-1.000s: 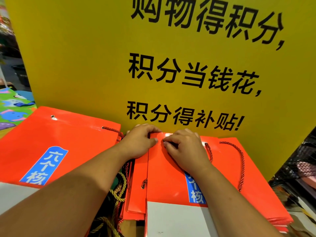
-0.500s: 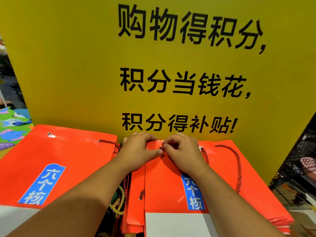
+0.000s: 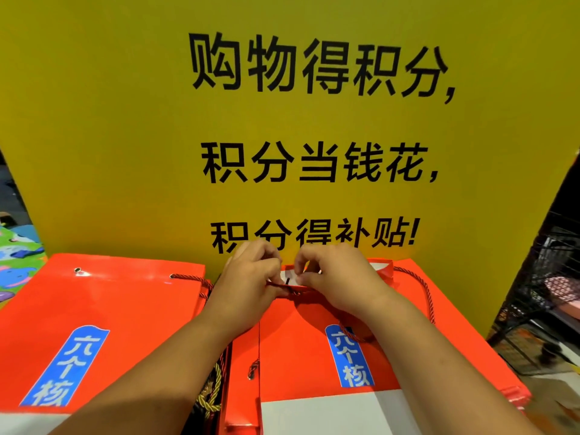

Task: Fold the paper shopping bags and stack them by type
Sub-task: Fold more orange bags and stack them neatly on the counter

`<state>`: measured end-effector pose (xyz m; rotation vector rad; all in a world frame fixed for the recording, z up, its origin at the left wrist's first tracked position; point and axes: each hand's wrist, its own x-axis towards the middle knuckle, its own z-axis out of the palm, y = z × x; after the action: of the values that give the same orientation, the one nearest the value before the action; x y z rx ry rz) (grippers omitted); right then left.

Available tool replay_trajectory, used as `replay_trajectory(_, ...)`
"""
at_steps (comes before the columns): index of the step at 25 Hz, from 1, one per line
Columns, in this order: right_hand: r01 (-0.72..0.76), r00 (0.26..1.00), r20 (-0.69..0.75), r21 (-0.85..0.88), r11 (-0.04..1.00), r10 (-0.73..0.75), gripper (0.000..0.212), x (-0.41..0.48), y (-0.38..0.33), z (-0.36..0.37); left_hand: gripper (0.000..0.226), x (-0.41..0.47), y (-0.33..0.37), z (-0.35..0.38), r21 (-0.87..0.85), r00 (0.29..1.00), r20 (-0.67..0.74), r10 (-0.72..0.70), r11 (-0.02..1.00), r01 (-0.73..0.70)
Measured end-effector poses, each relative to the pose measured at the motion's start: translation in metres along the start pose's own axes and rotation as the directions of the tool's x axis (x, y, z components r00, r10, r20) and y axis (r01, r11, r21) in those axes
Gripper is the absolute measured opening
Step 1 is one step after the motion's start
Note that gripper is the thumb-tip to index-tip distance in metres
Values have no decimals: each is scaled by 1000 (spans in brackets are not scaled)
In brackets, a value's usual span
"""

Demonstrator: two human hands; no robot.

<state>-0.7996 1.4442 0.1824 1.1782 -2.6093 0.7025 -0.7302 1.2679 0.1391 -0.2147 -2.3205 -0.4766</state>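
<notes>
Left hand (image 3: 251, 287), right hand (image 3: 342, 284) on mouth of orange bag (image 3: 298, 346) (white inside)

My left hand (image 3: 251, 290) pinches the dark rope handle (image 3: 284, 286) at the orange bag (image 3: 301, 346)'s top edge; my right hand (image 3: 342, 287) pinches that edge, showing white inside.

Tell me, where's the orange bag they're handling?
Head view, centre-right: the orange bag lies below the yellow sign, its top edge pinched by the left hand and right hand.
</notes>
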Motion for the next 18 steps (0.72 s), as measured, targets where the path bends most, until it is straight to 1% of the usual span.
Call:
replay_trajectory(1,35,999,41,-62,997,-33,11,-1,-2,-2,34,-1,1,1,22,999,-6,49,999,-49)
replay_trajectory(3,94,994,66,-155,983,-84,23,0,-5,-4,32,-2,1,1,35,995,-25,96,995,-95)
replay_trajectory(5,130,990,79,-176,976,-118,30,1,-4,0,32,-2,0,0,41,993,-32,113,993,-111)
replay_trajectory(7,116,990,96,-153,981,-103,24,3,-3,8,33,-3,-1,1,49,992,-18,126,991,-125)
replay_trajectory(10,60,997,53,-149,987,-53,13,7,-2,18,34,-2,-2,3,53,994,-9,112,992,-112)
replay_trajectory(14,-13,1000,-21,10,1000,13,9,4,0,22,28,1,-6,3,-31,1000,-24,16,999,-17)
replay_trajectory(16,-53,993,-103,98,994,63,8,4,2,19,25,1,-8,2,-63,1000,-1,-17,998,16)
replay_trajectory(18,-107,967,-196,269,957,163,10,7,4,12,21,2,-10,1,-88,996,40,-78,993,81)
